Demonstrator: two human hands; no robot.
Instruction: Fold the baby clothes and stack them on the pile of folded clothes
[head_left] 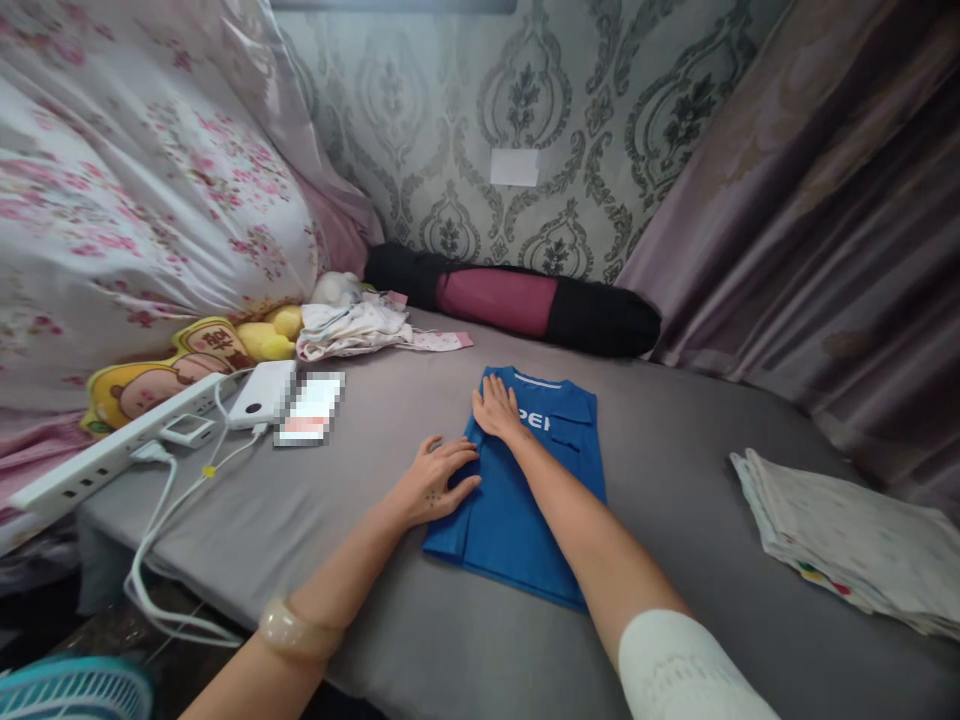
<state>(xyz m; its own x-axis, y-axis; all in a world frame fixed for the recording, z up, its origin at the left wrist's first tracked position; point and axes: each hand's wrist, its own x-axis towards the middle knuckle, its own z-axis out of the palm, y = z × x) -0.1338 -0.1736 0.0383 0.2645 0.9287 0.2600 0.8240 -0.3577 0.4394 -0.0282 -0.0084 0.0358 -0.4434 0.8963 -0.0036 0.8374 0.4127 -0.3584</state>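
Note:
A blue shirt [517,520] with white lettering lies folded into a rough rectangle on the grey sheet [375,600], its collar toward the wall. My right hand [495,406] rests flat on its upper left part, fingers stretched out over the shoulder area. At the shirt's left edge, my left hand [441,480] is open with its fingers apart, the fingertips touching the fabric. Part of the shirt's right side and lettering is covered by my right forearm. A pale bangle circles my left wrist.
On the right lies a stack of folded pale cloths [855,530]. To the left are a power strip [127,440] with white cables, a white power bank [262,393], a phone [310,409], yellow plush toys [161,375] and crumpled clothes [360,328]. A black and maroon roll [510,300] lies along the wall.

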